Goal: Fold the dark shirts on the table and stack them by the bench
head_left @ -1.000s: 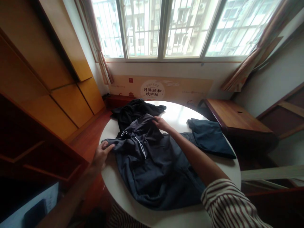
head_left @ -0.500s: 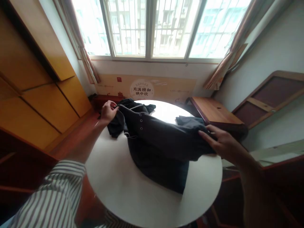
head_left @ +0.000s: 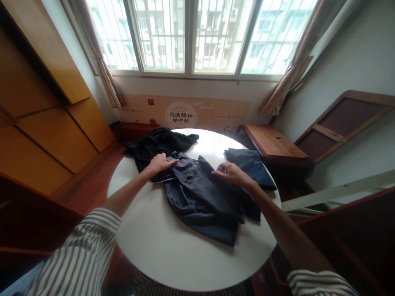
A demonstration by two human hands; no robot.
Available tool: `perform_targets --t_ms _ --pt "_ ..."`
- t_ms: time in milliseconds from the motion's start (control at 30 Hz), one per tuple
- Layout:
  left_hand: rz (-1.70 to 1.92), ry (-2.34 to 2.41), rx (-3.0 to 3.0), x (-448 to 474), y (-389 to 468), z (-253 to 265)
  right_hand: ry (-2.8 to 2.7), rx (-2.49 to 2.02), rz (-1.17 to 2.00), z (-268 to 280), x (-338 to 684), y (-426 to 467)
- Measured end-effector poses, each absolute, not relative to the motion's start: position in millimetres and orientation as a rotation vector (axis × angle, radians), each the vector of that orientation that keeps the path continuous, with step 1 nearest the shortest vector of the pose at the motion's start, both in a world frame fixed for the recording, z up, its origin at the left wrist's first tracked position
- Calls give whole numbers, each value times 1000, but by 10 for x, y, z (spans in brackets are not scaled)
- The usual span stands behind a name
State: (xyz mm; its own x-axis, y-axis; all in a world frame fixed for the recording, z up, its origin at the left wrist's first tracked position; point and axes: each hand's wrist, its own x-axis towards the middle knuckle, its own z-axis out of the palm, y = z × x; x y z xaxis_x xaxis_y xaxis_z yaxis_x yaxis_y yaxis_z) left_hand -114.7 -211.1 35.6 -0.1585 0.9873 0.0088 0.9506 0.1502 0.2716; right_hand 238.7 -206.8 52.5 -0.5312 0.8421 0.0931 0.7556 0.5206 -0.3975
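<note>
Although the navy garment (head_left: pixel 251 166) lies folded, I see the dark grey garment (head_left: pixel 200 193) loose mid-table (head_left: pixel 185 255), left hand (head_left: pixel 159 163) on its edge, right hand (head_left: pixel 234 173) apart alongside, grips unclear; black clothing (head_left: pixel 160 144) sits heaped.

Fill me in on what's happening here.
A person is handling a grey garment spread on a round white table. The left hand touches its far left corner, near three small rings. The right hand is at its far edge; whether the fingers grip is unclear. A crumpled black garment lies beyond the left hand, and a folded blue garment lies to the right.
</note>
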Motion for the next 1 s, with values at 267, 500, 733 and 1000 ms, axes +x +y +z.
perform_targets --t_ms 267,500,733,1000 --pt "474 1707 2065 -1267 -2324 297 -2474 -1060 476 201 2271 -2117" --pt "1113 1364 2036 -1476 -2344 824 -2253 -1075 143 884 2426 -2174" --pt "1147 1895 2254 -1092 -1485 1395 -2148 -1441 -461 1714 2156 -1226" --pt "922 1460 2706 -602 -2500 694 -2770 -1106 92 810 2378 -2284"
